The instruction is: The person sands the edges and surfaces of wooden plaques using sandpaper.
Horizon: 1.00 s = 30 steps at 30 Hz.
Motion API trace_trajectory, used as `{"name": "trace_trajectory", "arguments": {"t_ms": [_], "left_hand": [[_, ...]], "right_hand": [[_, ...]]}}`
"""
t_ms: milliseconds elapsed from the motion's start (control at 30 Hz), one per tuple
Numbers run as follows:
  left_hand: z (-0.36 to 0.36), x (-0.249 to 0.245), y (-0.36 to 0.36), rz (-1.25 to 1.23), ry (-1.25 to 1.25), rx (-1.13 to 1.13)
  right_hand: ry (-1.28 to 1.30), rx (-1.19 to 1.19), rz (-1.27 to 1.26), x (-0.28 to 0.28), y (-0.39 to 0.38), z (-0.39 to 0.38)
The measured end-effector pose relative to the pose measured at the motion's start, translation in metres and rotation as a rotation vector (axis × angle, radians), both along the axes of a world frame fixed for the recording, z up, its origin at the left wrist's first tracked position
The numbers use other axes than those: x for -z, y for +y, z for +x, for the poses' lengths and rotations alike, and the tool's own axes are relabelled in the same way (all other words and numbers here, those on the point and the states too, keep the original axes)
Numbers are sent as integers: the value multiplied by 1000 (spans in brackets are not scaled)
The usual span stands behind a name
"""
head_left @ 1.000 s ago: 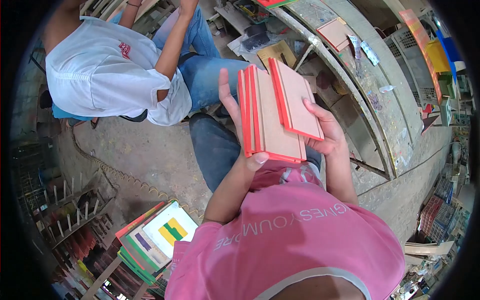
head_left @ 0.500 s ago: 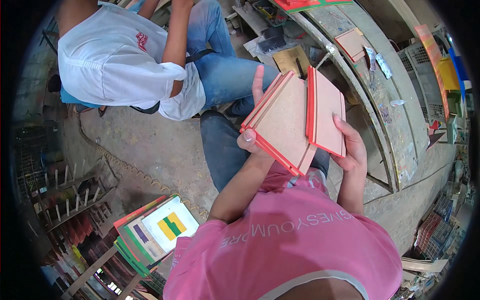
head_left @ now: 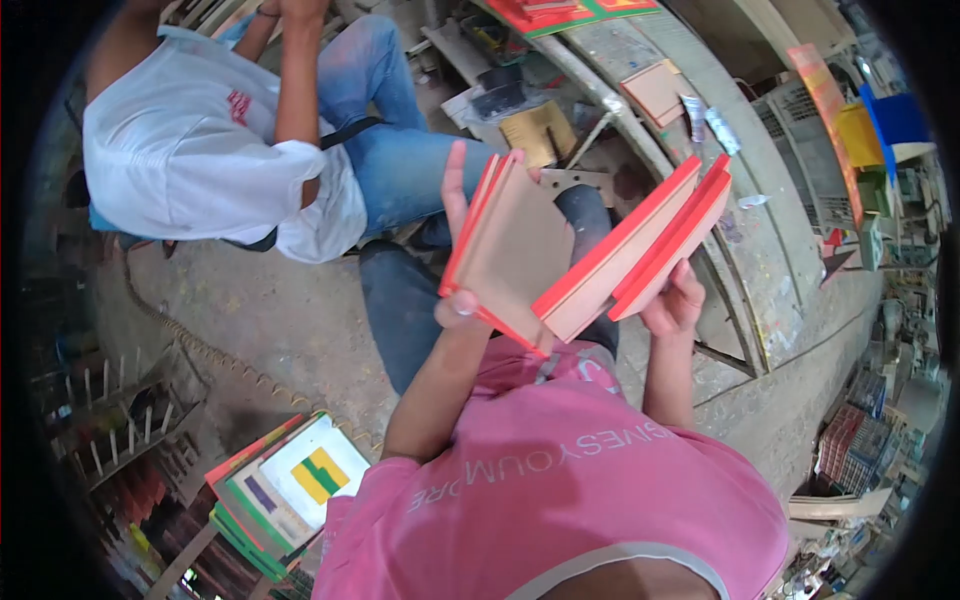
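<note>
My left hand (head_left: 460,300) is closed around a stack of thin brown boards (head_left: 520,240) with red-painted edges. Its thumb presses on the near corner while one finger sticks up along the far side. My right hand (head_left: 676,300) grips more red-edged boards (head_left: 640,245) from the lower right, its thumb on the outer face. These are tilted so that their red edges face up. The two groups fan apart at the top and come close together at the bottom, above my lap. Most of my fingers are hidden behind the boards.
A co-worker in a white shirt (head_left: 200,150) sits at the upper left. On the right stands a worn bench (head_left: 740,230) bearing a small brown board (head_left: 655,92) and tubes (head_left: 720,130). Stacked coloured panels (head_left: 270,500) and a coiled hose (head_left: 190,340) lie at lower left.
The right-hand boards have tipped from showing their flat face to showing their red edges, and have spread from the left stack. The whole view has shifted a little.
</note>
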<state>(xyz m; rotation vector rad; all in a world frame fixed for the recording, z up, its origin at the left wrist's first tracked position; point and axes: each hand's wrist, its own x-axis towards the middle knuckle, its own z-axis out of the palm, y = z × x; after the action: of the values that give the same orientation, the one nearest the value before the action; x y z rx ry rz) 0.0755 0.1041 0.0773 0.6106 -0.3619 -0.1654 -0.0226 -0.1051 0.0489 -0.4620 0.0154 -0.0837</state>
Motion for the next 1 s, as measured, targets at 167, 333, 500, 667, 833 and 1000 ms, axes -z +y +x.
{"name": "trace_trajectory", "arguments": {"t_ms": [167,333,500,667,833,1000], "left_hand": [[-12,57,-27,-283,336,397],[-42,176,-46,-38,678,773],[-25,191,-54,821,65,581],[-25,190,-48,1006,-124,529],[-25,189,-44,1268,-551,116],[-18,58,-36,621,-232,-128]], "right_hand": [[-125,125,-6,18,-15,-6],[-218,231,-134,34,-32,-18],[-353,300,-151,21,-34,-12],[-488,250,-71,6,-33,-4],[-531,194,-133,-4,-35,5],[-457,265,-155,-11,-29,11]]}}
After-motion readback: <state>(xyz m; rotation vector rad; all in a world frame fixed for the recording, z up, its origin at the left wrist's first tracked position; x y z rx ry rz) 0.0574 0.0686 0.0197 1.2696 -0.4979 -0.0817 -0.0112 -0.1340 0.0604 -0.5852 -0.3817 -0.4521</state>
